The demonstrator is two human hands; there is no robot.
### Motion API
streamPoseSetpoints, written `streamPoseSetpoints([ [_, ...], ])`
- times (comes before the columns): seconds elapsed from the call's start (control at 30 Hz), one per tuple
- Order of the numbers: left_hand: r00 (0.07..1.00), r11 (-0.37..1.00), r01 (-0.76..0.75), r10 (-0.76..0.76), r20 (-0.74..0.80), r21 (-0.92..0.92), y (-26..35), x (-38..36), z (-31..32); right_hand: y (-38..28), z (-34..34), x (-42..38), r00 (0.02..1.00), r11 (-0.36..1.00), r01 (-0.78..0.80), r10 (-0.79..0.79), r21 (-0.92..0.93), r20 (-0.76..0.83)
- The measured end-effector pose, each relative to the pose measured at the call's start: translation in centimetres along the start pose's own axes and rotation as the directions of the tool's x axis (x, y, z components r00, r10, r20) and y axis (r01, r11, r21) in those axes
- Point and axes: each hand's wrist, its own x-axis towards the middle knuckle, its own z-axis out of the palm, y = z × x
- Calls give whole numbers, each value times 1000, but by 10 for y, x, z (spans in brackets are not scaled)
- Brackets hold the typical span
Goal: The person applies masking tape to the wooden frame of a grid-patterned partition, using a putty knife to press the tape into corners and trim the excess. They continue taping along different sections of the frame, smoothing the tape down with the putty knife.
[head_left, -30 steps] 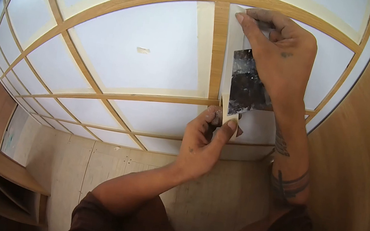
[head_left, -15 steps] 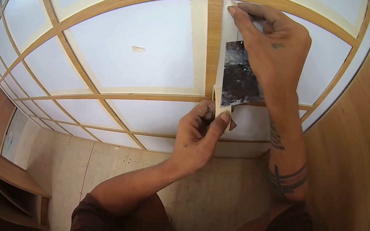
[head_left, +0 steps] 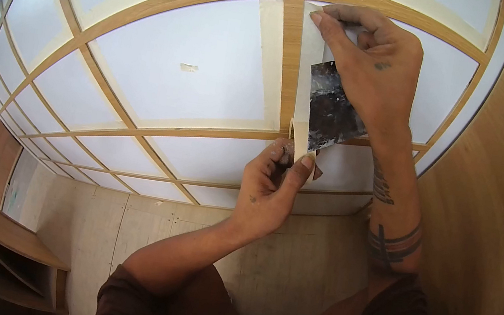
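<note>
A strip of cream masking tape [head_left: 308,68] runs along the right side of an upright wooden bar [head_left: 288,65], against a white panel. My left hand [head_left: 270,189] is closed on the lower part of the tape, thumb in front, just below the crossbar. Up at the top of the strip, the thumb and fingertips of my right hand [head_left: 376,65] press the tape's end. A dark scraper blade [head_left: 331,114], smeared with white, is tucked in that same hand and hangs beside the strip; its handle is hidden.
The curved-looking lattice of wooden bars frames white panels [head_left: 181,62], several edged with masking tape. A scrap of tape [head_left: 188,68] sticks to one panel. Wooden shelves [head_left: 24,241] stand at lower left. Pale boards [head_left: 187,239] cover the floor, and a wooden surface [head_left: 472,210] lies right.
The scraper blade and my right wrist have shifted slightly right and down. More of the tape strip's width shows along the bar. My left hand stays nearly still.
</note>
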Motion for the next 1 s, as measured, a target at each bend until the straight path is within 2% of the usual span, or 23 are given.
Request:
streamPoseSetpoints([
  [0.2,1000,1000,7,-7,-1,16,0,1,0,7,6,0,998,999,22,-23,-27,-59],
  [0.33,1000,1000,-15,15,-5,17,2,1,1,10,7,1,998,999,29,-30,-17,-64],
  [0.53,1000,999,-26,26,-11,-30,2,1,3,7,6,1,996,994,50,-57,-96,-69],
  [0.7,1000,1000,-24,24,-1,2,0,2,0,16,9,1,987,988,118,-127,-98,-94],
  [1.0,1000,1000,-16,16,-16,5,0,4,2,6,5,0,988,985,128,-137,-112,-74],
])
